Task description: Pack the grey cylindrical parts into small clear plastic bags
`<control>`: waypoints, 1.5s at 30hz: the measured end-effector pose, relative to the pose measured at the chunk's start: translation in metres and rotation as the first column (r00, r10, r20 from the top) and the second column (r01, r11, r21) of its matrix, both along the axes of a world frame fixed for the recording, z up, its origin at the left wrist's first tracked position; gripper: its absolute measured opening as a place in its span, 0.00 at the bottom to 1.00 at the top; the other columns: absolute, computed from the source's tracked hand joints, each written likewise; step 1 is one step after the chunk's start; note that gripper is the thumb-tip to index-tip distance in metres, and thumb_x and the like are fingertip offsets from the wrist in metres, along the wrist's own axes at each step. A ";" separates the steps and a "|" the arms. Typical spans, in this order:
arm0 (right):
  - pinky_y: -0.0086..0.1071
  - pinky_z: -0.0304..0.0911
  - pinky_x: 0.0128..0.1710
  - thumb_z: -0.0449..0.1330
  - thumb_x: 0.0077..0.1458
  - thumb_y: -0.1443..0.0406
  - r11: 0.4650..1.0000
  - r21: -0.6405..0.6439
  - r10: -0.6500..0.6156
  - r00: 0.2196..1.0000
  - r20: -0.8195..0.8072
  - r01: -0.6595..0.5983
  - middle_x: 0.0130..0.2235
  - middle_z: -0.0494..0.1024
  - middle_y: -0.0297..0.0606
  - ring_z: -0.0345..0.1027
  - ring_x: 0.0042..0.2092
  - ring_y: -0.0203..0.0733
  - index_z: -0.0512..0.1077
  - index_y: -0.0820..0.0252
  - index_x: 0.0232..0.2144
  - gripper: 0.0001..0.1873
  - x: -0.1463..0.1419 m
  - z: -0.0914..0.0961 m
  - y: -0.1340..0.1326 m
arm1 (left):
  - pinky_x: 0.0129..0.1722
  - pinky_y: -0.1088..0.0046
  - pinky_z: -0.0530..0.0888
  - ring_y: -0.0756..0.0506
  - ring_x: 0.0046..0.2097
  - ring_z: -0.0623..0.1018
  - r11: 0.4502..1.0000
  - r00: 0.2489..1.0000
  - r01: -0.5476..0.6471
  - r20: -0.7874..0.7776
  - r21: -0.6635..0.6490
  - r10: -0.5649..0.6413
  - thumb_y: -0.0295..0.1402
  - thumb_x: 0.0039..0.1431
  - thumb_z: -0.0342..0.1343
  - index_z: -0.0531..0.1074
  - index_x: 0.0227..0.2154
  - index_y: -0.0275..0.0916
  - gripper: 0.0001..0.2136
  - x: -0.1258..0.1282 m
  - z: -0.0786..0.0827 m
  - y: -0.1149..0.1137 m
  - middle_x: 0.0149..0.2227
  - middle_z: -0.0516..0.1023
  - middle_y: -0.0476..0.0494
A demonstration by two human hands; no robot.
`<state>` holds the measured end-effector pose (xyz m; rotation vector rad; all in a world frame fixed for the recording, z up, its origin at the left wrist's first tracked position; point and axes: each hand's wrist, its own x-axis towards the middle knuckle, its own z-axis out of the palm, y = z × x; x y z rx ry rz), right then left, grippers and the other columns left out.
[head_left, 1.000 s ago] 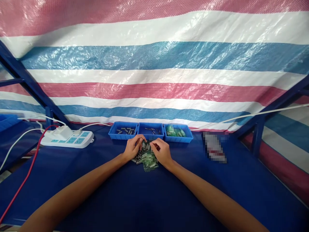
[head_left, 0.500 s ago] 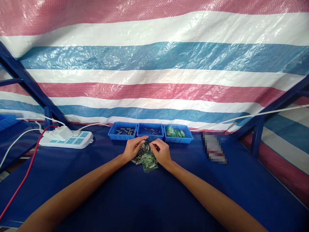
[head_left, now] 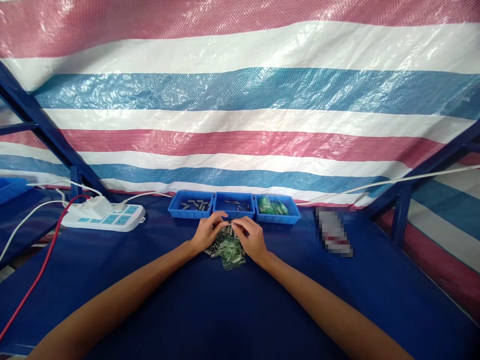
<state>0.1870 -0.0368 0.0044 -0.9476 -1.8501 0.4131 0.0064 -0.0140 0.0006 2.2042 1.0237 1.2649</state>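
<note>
My left hand (head_left: 206, 233) and my right hand (head_left: 252, 238) meet above a pile of small metal cylinders (head_left: 215, 248). Between their fingertips is a small, shiny, light-coloured piece (head_left: 230, 224), too tiny to name exactly. Each hand pinches it with thumb and fingers, one from either side. Just below, a clear green plastic bag (head_left: 233, 259) lies with metal cylinders on or in it. Part of the pile is covered by my hands.
Behind my hands stand three blue bins: one with grey cylinders (head_left: 176, 212), one with thin metal pins (head_left: 217, 214), one with green bags (head_left: 277, 219). A white power strip (head_left: 131, 222) with cables sits left. A blurred packet (head_left: 333, 232) lies right on the blue table (head_left: 225, 310).
My fingertips have come closer together, and the small shiny piece now shows between both hands. The bins, pile and green bag look the same.
</note>
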 end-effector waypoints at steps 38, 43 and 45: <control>0.29 0.59 0.31 0.51 0.61 0.65 0.997 0.041 -0.057 0.998 -0.034 0.058 0.28 0.70 0.38 0.63 0.29 0.36 0.72 0.61 0.32 0.11 0.001 0.001 0.000 | 0.19 0.83 0.64 0.56 0.22 0.68 0.999 0.991 -0.029 0.130 0.016 0.027 0.32 0.61 0.51 0.66 0.40 0.38 0.06 0.002 0.004 -0.002 0.35 0.71 0.46; 0.29 0.59 0.32 0.52 0.61 0.66 0.997 0.063 -0.049 0.998 -0.029 0.051 0.29 0.72 0.38 0.64 0.30 0.37 0.73 0.61 0.32 0.11 0.001 0.000 0.000 | 0.21 0.82 0.65 0.56 0.21 0.67 0.999 0.992 -0.021 0.124 0.036 0.017 0.32 0.61 0.51 0.65 0.41 0.38 0.07 0.002 0.006 -0.003 0.33 0.71 0.47; 0.30 0.60 0.32 0.52 0.61 0.67 0.997 0.068 -0.043 0.999 -0.028 0.045 0.29 0.72 0.38 0.65 0.31 0.37 0.73 0.61 0.32 0.10 0.001 0.000 0.000 | 0.21 0.81 0.65 0.56 0.21 0.67 0.999 0.993 -0.018 0.119 0.035 0.014 0.32 0.60 0.52 0.65 0.41 0.38 0.07 0.002 0.006 -0.003 0.32 0.70 0.48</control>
